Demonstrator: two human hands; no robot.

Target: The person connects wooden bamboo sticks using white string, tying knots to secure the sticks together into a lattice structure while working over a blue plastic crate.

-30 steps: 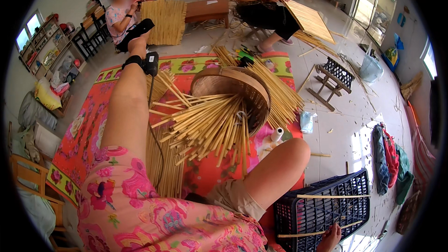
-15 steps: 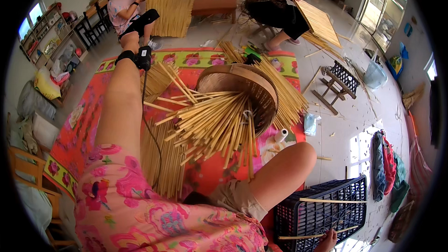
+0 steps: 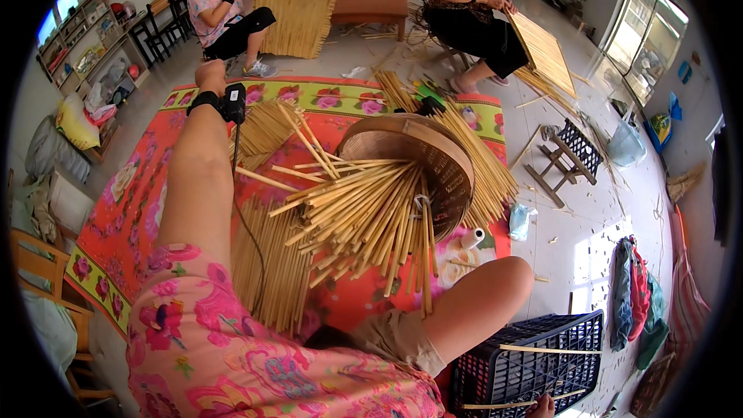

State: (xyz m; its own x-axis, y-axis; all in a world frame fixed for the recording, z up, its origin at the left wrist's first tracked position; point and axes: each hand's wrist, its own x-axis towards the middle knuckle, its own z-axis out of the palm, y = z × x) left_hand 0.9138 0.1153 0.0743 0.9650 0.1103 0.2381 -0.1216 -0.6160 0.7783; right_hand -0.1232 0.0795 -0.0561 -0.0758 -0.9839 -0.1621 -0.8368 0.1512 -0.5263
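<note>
At the lower right edge, my right hand (image 3: 542, 408) is partly cut off by the rim of the view. Its curled fingertips close on a thin pale reed stick (image 3: 495, 406), which lies across a dark blue plastic crate (image 3: 474, 368). A second pale stick (image 3: 549, 351) lies along the same crate, farther from my hand. In front of my legs a fanned bundle of yellow reed sticks (image 3: 356, 220) leans out of a round woven basket (image 3: 402, 130) tipped on its side. My left hand is not in view.
A red flowered mat (image 3: 131, 217) bears rows of laid reeds (image 3: 271, 271) and a white spool (image 3: 472, 238). A cable (image 3: 238, 178) runs along my outstretched leg. Farther off sit two people (image 3: 224, 8) with woven reed panels. A folding stool (image 3: 561, 159) stands at right.
The view has shifted slightly, so the crate and my right hand sit lower in it, the hand nearly at the edge. My hand stays at the same stick.
</note>
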